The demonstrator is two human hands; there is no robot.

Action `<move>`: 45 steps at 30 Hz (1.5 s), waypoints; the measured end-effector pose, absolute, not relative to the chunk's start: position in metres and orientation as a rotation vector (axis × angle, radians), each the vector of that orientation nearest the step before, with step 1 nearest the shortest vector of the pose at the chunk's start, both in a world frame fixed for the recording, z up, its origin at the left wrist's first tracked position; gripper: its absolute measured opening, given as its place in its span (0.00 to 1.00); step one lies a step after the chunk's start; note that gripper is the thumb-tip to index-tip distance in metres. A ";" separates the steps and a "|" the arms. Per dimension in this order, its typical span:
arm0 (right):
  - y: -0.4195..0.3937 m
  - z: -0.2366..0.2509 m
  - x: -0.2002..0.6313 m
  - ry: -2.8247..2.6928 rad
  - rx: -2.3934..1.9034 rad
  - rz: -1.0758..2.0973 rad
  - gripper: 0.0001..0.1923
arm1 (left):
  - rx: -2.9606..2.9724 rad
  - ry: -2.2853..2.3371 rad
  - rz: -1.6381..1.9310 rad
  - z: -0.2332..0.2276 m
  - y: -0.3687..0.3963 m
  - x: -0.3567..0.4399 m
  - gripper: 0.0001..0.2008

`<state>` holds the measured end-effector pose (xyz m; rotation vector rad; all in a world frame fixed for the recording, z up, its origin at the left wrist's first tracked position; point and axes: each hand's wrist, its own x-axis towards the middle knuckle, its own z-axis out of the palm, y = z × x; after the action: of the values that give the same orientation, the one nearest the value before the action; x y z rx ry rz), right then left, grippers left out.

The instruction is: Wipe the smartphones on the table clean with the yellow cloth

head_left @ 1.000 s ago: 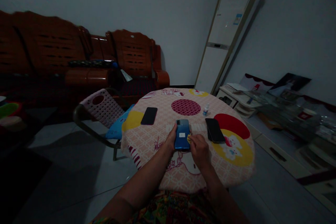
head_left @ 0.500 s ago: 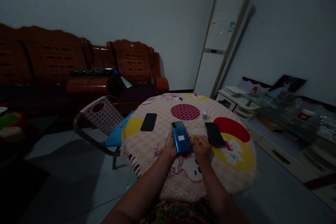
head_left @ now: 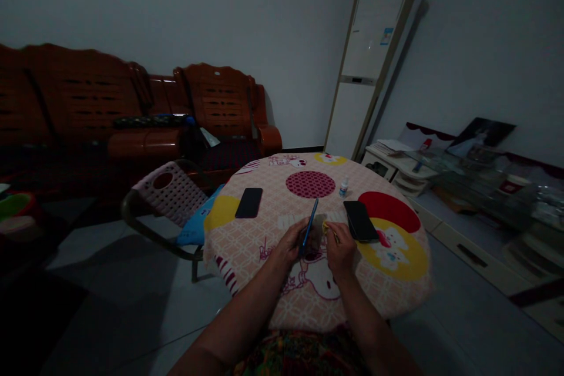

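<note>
My left hand (head_left: 291, 241) grips a blue smartphone (head_left: 309, 224), turned edge-on so that its narrow side faces me. Just to its right, my right hand (head_left: 342, 249) is closed on a small yellow item (head_left: 326, 227) that pokes out between the fingers; its kind is too small to make out. A dark phone (head_left: 361, 221) lies on the table beside my right hand. Another dark phone (head_left: 249, 202) lies farther left. Beyond my hands stands a small white bottle (head_left: 343, 187) with a blue label. Pale strips lie on the cloth behind the blue smartphone.
A patterned cloth covers the round table (head_left: 282, 311). A woven chair (head_left: 170, 192) with a blue packet on its seat stands at the left. Wooden sofas (head_left: 220, 100) line the wall, and a cabinet with a glass top (head_left: 467, 179) is at the right.
My left hand has turned the blue smartphone from its back facing me to its edge. My right hand stays close by with the yellow item.
</note>
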<state>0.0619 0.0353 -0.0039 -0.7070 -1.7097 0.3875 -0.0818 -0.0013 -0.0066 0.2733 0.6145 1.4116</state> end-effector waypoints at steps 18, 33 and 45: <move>0.040 0.006 0.054 -1.875 -0.541 0.127 0.16 | 0.469 0.783 1.549 -0.002 -0.002 -0.075 0.22; 0.057 0.012 0.060 -1.773 -0.671 0.156 0.16 | 0.575 0.795 1.448 0.000 -0.005 -0.075 0.27; 0.005 0.010 0.051 -1.974 -0.422 0.138 0.15 | 0.357 0.718 1.592 0.001 0.000 -0.077 0.11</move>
<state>0.0510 0.0047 0.0097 -0.4219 -1.9738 0.1377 -0.0773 -0.0003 0.0013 0.3573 0.7177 1.5916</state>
